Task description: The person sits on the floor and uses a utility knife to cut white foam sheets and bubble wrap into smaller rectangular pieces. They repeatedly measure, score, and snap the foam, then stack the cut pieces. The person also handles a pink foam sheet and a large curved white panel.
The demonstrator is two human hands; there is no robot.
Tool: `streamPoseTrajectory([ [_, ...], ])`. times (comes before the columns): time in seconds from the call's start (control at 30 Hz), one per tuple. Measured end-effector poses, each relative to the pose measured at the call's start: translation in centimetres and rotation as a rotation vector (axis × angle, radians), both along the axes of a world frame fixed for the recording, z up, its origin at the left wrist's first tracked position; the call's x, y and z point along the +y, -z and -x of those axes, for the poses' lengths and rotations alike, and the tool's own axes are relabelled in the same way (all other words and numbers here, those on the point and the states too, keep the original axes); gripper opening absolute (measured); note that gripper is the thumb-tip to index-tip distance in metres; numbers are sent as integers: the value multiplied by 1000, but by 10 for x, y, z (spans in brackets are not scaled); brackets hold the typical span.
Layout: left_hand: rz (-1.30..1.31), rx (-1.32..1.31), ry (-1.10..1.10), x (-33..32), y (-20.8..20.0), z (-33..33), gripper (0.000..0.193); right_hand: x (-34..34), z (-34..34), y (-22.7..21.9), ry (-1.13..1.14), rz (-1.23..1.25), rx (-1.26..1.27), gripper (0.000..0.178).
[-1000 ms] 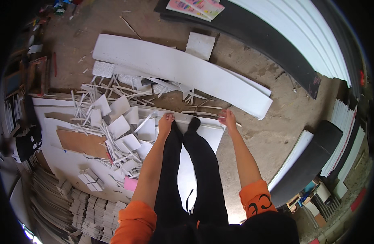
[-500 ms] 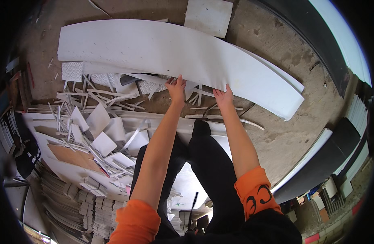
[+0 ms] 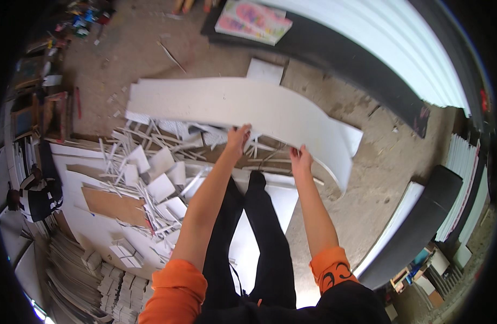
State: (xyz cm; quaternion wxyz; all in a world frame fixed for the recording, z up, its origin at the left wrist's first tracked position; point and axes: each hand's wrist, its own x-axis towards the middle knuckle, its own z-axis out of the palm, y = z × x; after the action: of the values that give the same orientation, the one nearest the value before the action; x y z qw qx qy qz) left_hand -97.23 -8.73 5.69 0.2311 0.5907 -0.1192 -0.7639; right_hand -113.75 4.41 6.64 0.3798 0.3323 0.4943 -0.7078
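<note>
A long white sheet (image 3: 216,97) of thin board is held at its near edge by both my hands. My left hand (image 3: 239,139) closes on that edge near its middle, thumb toward the top face. Farther right, my right hand (image 3: 301,159) pinches the same edge, its fingers partly hidden. The sheet bows, and its right end curves down toward the floor. Under that end another white sheet (image 3: 350,136) sticks out. White offcut strips (image 3: 151,141) lie in a tangle below the sheet's left half.
Small white board pieces (image 3: 162,186) are piled at left beside a brown panel (image 3: 113,207). Stacks of cut boards (image 3: 70,264) stand lower left. Black and white sheets (image 3: 410,227) lean at right. A colourful printed panel (image 3: 252,22) rests on a dark sheet at the back.
The view has shifted, bringing more floor and the far stacks into sight. Between my hands the sheet has come up and bends more, its right end now curling downward.
</note>
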Motion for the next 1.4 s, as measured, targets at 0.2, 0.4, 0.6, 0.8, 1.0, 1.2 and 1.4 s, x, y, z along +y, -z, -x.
streamPoseTrajectory([
  [0.2, 51, 326, -199, 28, -264, -12, 18, 20, -12, -285, -76, 86, 74, 24],
  [0.4, 214, 534, -190, 63, -441, -36, 13, 33, 0, -453, -262, 309, 200, 22],
  [0.6, 443, 506, -403, 111, -504, -80, 22, 29, -13, -520, -614, 587, 98, 30],
  [0.8, 554, 411, -732, 223, -527, -194, 25, 45, -120, -547, -1034, 715, 52, 29],
  [1.0, 762, 456, -1058, 368, -596, -288, 20, 102, -248, -602, -1328, 884, -148, 25],
  [1.2, 912, 383, -1379, 572, -582, -380, 38, 237, -404, -604, -1694, 867, -272, 31],
  [1.4, 732, 256, -1912, 811, -547, -422, 28, 452, -530, -565, -2124, 795, -399, 29],
])
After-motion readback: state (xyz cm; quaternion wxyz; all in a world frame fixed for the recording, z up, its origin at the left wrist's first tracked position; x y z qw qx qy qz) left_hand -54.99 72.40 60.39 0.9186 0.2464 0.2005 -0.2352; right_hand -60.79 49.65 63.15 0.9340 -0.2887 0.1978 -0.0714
